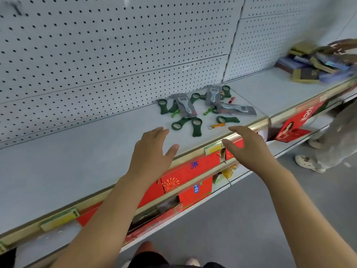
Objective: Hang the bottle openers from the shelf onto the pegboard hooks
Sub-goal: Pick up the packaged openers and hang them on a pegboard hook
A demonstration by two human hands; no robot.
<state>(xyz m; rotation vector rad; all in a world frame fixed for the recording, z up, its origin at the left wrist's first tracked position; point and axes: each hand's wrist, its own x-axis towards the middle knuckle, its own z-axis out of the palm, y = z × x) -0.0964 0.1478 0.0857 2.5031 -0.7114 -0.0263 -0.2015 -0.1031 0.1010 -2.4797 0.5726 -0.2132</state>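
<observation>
Several dark green bottle openers (196,126) lie scattered on the grey shelf (81,163), mixed with three grey carded openers (184,105), a small orange keyring opener (218,125) and a small red one (231,100). Behind them rises the white pegboard (116,55); I see no hooks on it. My left hand (152,149) hovers open over the shelf just short of the pile. My right hand (245,145) is open too, above the shelf's gold front edge, close to the orange opener. Neither hand holds anything.
Red boxes (190,175) fill the lower shelves below the gold rail (195,153). A heap of flat packets (316,62) lies on the shelf at far right, with another person's hand on it and their grey trousers and white shoes (307,161) on the floor.
</observation>
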